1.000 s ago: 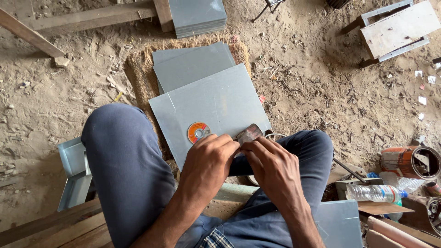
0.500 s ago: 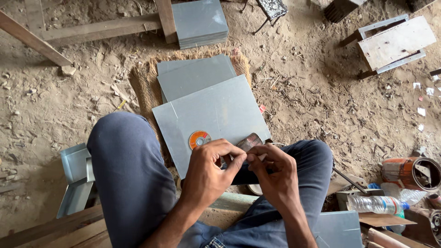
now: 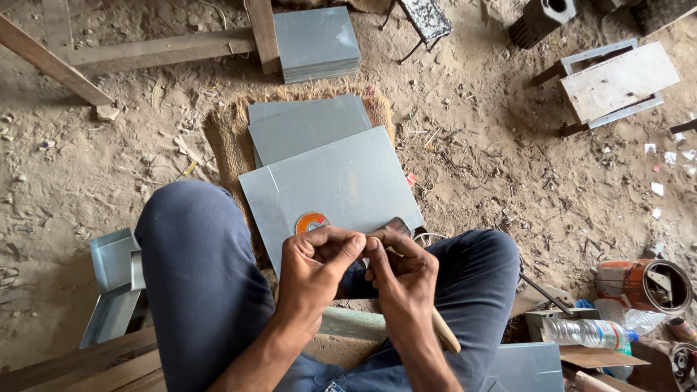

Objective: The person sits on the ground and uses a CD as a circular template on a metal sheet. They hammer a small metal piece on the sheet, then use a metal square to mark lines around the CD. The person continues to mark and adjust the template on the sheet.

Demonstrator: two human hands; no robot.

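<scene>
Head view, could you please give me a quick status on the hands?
Left hand and right hand pinched together on a small item, unclear. Grey sheet beneath. Nothing blocking.

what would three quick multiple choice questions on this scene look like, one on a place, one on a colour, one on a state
1. Where does the round disc lie?
A. on the top grey sheet
B. in the rusty can
C. on the wooden stool

2. What colour is the disc's face?
A. blue
B. orange
C. white

3. How do the two hands stand?
A. wide apart on the knees
B. flat on the ground
C. fingertips together over the lap

Answers
1. A: the disc rests near the close edge of the top grey sheet, which lies on other sheets over a woven mat.
2. B: its face shows orange.
3. C: the left hand and right hand meet at the fingertips, pinching something too small to tell.
</scene>
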